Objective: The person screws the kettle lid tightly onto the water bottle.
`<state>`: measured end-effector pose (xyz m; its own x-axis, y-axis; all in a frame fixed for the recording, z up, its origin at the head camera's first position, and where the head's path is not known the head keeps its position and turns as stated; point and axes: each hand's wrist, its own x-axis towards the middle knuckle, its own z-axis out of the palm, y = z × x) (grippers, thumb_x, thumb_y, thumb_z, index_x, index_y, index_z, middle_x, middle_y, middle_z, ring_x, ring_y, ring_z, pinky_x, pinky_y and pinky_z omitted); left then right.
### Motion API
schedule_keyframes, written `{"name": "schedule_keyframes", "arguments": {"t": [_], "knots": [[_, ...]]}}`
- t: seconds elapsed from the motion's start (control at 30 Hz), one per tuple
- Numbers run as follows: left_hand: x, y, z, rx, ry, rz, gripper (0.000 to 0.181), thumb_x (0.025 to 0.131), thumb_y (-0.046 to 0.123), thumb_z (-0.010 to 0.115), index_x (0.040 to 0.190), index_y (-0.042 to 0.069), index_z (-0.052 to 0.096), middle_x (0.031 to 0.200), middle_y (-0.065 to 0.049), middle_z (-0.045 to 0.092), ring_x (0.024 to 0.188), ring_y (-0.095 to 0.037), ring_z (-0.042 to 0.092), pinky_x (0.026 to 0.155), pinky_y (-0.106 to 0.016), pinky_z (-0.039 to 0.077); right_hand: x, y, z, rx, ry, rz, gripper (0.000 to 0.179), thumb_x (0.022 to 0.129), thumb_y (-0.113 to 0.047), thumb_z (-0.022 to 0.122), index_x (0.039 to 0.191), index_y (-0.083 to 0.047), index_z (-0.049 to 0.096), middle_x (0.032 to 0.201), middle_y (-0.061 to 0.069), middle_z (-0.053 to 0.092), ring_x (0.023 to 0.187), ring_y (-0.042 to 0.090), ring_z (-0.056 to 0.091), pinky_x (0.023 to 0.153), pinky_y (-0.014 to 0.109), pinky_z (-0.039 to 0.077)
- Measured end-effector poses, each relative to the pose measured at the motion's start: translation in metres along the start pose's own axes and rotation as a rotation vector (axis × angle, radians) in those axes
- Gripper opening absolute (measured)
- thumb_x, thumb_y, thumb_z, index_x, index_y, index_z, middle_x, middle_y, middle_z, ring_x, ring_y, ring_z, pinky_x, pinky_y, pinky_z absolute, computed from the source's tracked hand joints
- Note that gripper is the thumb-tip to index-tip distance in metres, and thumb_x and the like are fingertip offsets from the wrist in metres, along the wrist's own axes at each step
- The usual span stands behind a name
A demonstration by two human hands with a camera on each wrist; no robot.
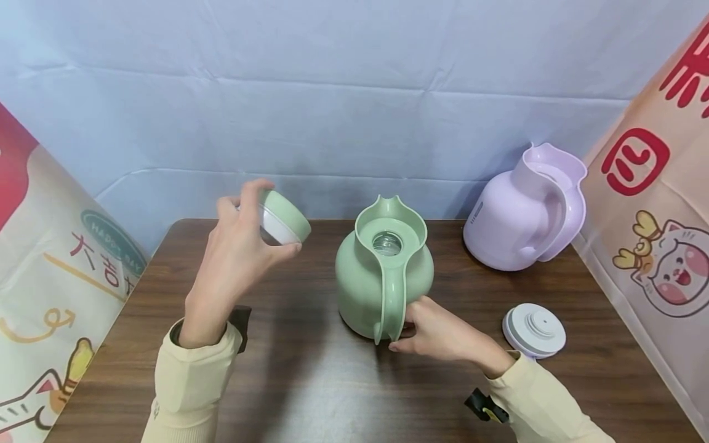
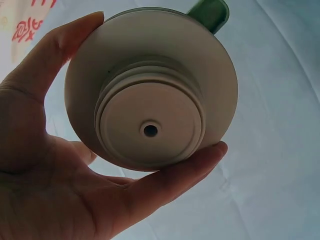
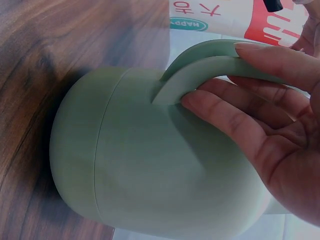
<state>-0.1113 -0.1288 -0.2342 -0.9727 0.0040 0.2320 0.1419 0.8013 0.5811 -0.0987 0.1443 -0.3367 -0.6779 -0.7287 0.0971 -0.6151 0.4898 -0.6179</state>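
A green thermos jug (image 1: 354, 277) stands upright on the table with its mouth uncovered, a round glass-like opening showing inside. My right hand (image 1: 437, 329) grips the lower part of its handle (image 3: 200, 75), thumb on one side and fingertips tucked behind. To the left of the jug, raised above the table, my left hand (image 1: 232, 252) holds a green and white lid (image 1: 285, 218) by its rim, tilted. The left wrist view shows the lid's pale underside (image 2: 150, 107) with a round plug and a small central hole; a green tab (image 2: 212, 15) juts from its edge.
A purple thermos jug (image 1: 504, 215) stands at the back right of the wooden table (image 1: 321, 394). Nearer, a white and purple lid (image 1: 534, 329) lies with its plug side up, close to my right forearm. A pale blue cloth (image 1: 332, 123) hangs behind, with printed sheets at both sides.
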Motion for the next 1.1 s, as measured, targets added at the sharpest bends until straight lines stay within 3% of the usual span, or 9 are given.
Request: {"name": "schedule_keyframes", "arguments": {"t": [0.4,0.87,1.1], "knots": [[0.006,0.02,-0.002,-0.049,-0.005,0.024,0.076,0.067,0.018,0.076,0.129,0.021,0.034,0.121,-0.022,0.033,0.078,-0.037,0.053,0.067,-0.041,0.046,0.0,-0.002,0.0,-0.005,-0.006,0.014,0.023,0.07,-0.005,0.075,0.09,-0.016,0.069,0.087,-0.012,0.063,0.085,0.005,0.056,0.079,0.029,0.046],[0.013,0.049,-0.003,-0.049,0.023,0.132,0.075,0.065,0.017,0.078,0.126,0.016,0.036,0.112,-0.019,0.043,0.097,-0.034,0.041,0.077,-0.042,0.038,-0.001,-0.002,-0.001,-0.012,0.0,0.003,0.025,0.07,-0.005,0.075,0.092,-0.016,0.069,0.09,-0.011,0.063,0.087,0.006,0.056,0.08,0.03,0.046],[0.015,0.06,-0.003,-0.057,-0.002,0.17,0.079,0.065,0.018,0.079,0.127,0.01,0.033,0.109,-0.017,0.045,0.094,-0.031,0.044,0.077,-0.041,0.039,0.0,-0.002,-0.001,-0.013,0.006,0.013,0.026,0.07,-0.006,0.075,0.093,-0.015,0.068,0.091,-0.012,0.063,0.089,0.006,0.056,0.081,0.03,0.045]]}}
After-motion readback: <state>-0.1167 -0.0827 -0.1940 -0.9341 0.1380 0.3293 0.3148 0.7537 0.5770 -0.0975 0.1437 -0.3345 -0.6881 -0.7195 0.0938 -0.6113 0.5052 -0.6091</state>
